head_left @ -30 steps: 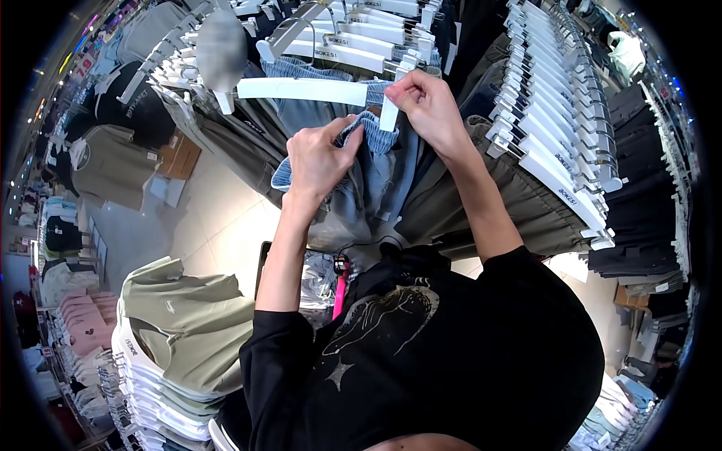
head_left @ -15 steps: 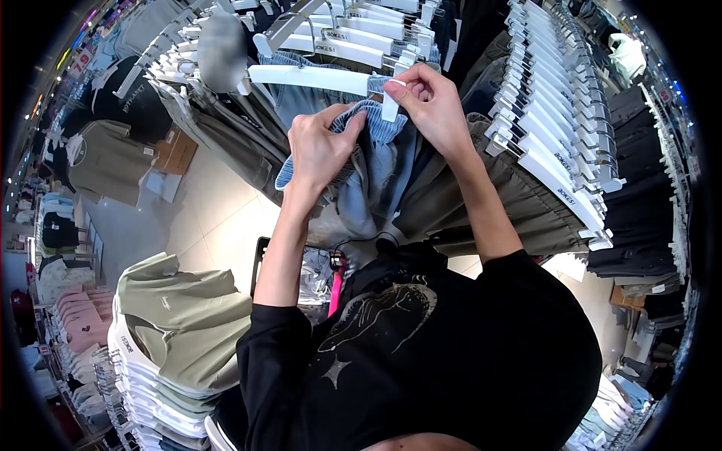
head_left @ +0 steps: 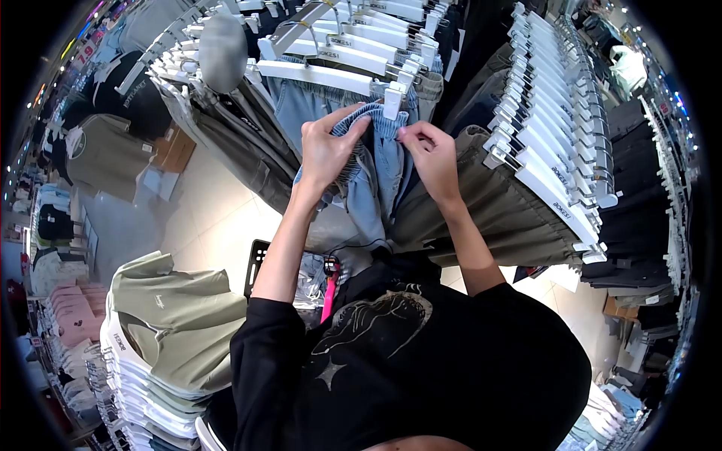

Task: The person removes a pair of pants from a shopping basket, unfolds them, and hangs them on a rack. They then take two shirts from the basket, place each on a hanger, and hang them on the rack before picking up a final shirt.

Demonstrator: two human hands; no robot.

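Light-blue jeans (head_left: 380, 169) with a gathered elastic waistband hang in front of me, below a white clip hanger (head_left: 320, 76). The right-hand clip (head_left: 392, 101) of that hanger sits on the waistband's upper edge. My left hand (head_left: 327, 150) is closed on the waistband, thumb on the near side, fingers mostly hidden behind the fabric. Just right of the clip, my right hand (head_left: 435, 158) pinches the waistband's end between thumb and fingers. The left part of the waistband droops below my left hand, away from the hanger.
More trousers on white hangers (head_left: 361, 37) crowd the rail behind. To the right hangs a row of dark olive trousers (head_left: 481, 192). Olive-green T-shirts (head_left: 177, 323) hang at lower left. A cardboard box (head_left: 174, 149) stands on the floor, left. A pink strap (head_left: 329, 297) lies near my body.
My right hand has left the hanger clip and moved down to the waistband's end. The clip now sits on the waistband. My left hand keeps its hold, shifted slightly right.
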